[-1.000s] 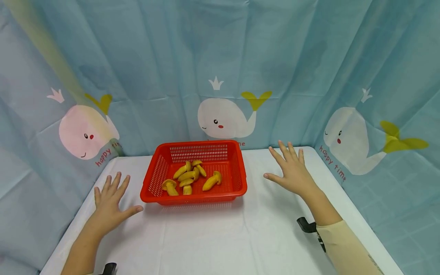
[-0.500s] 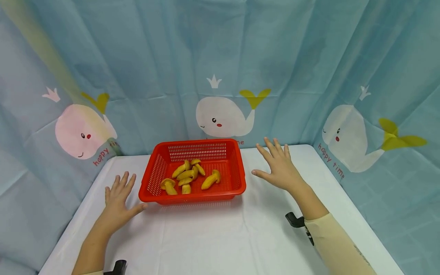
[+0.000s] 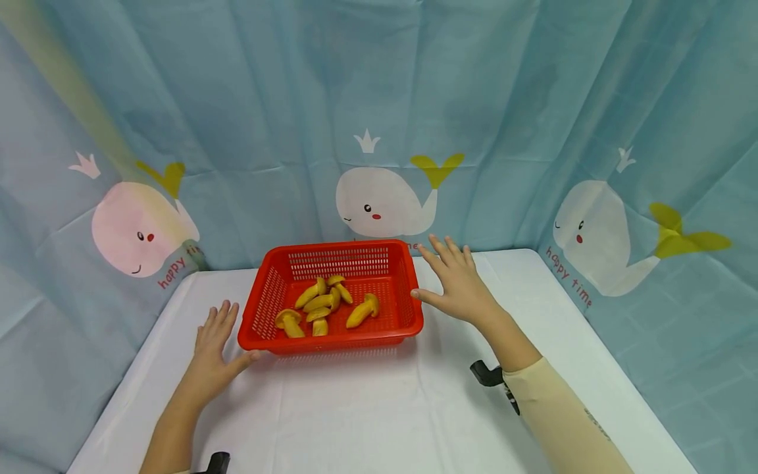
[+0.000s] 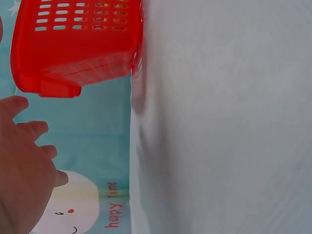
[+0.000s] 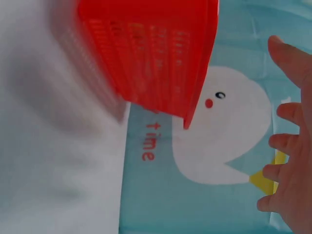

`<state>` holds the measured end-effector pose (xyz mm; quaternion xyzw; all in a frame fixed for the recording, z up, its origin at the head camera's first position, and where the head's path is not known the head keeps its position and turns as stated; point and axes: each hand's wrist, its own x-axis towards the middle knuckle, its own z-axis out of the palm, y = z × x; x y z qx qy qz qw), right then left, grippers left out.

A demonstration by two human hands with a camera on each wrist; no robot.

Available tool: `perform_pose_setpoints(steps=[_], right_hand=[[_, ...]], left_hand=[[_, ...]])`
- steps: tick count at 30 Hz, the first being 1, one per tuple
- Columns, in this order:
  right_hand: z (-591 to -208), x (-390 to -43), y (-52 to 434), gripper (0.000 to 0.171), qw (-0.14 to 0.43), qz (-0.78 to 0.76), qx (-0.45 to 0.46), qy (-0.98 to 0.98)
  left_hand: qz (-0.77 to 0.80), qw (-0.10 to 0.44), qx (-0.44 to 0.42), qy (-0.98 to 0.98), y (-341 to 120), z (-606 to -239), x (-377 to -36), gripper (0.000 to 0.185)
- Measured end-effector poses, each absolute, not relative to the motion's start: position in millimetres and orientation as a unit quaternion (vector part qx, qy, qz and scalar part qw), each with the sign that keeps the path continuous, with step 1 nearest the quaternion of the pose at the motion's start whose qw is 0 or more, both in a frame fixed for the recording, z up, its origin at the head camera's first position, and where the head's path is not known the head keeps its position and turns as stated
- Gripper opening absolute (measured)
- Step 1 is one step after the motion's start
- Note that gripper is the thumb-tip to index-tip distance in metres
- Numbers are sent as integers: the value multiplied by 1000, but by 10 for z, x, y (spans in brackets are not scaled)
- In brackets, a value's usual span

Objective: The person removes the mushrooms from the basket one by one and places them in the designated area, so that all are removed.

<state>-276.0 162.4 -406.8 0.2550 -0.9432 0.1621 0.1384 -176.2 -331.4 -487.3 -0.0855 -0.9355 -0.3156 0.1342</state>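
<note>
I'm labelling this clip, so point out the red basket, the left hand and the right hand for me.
red basket (image 3: 331, 340), head view, on its front rim.
left hand (image 3: 214, 352), head view, on the back of the hand.
right hand (image 3: 458, 289), head view, on the back of the hand.

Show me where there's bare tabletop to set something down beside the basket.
The widest bare patch of the white table runs between the red basket and the near edge. There is another right of the basket, behind the right hand. It is tight at the basket's left, by the left hand, and inside among the yellow mushrooms.
</note>
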Motion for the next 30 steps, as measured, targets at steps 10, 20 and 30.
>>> perform_pose_setpoints(steps=[10, 20, 30], right_hand=[[-4006, -2794, 1351, 93, 134, 180, 273, -935], [-4038, -2798, 1139, 91, 124, 196, 284, -930], [-4085, -2838, 943, 88, 103, 223, 280, -928]], left_hand=[[-371, 105, -34, -922, -3245, -4877, -1741, 104], [-428, 82, -3, -900, -3213, -4961, -1711, 98], [-465, 94, -14, -880, -3196, -5030, -1695, 89]])
